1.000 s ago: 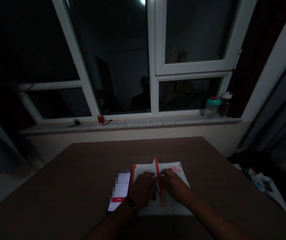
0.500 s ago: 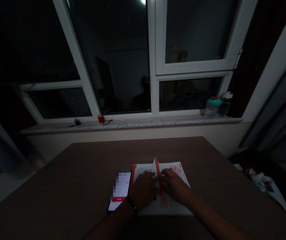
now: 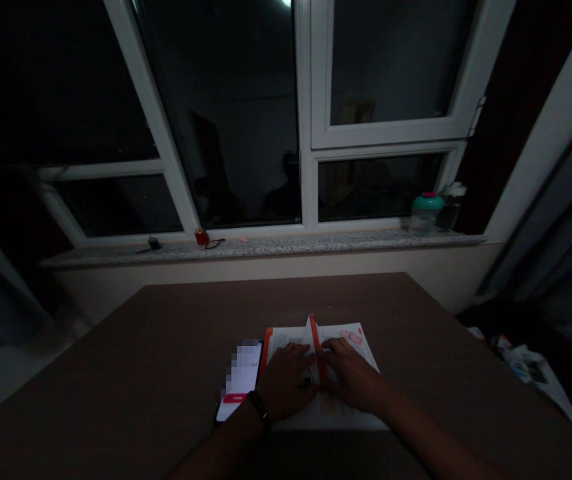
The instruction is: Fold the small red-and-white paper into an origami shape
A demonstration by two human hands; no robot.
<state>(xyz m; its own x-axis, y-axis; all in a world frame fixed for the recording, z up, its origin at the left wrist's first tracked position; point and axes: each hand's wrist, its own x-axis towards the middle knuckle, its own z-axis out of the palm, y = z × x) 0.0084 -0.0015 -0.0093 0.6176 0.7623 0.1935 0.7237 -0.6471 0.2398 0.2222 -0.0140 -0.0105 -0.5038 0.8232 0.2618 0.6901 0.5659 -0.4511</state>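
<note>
An open book (image 3: 351,423) with orange-edged printed pages lies near the front of the brown table. Between my hands a page (image 3: 315,328) stands up along the middle, its top narrowing to a point. My left hand (image 3: 289,380), with a dark band at the wrist, rests on the left side, fingers curled against the raised page. From the right, my right hand (image 3: 353,377) closes its fingers on the same page near its orange edge. The fingertips are partly hidden in the dim light. Close beside my left hand lies a phone (image 3: 243,373) with its screen lit.
The table (image 3: 191,320) reaches to the wall below a window. On the stone sill (image 3: 266,247) stand a small red can (image 3: 201,237), a dark little bottle (image 3: 154,243) and a teal-lidded cup (image 3: 425,213). Papers (image 3: 536,373) lie off the table's right side.
Both hands stay at the raised page. My left hand's fingers have shifted slightly, its thumb side now lower and closer to my right hand. The book and phone have not moved.
</note>
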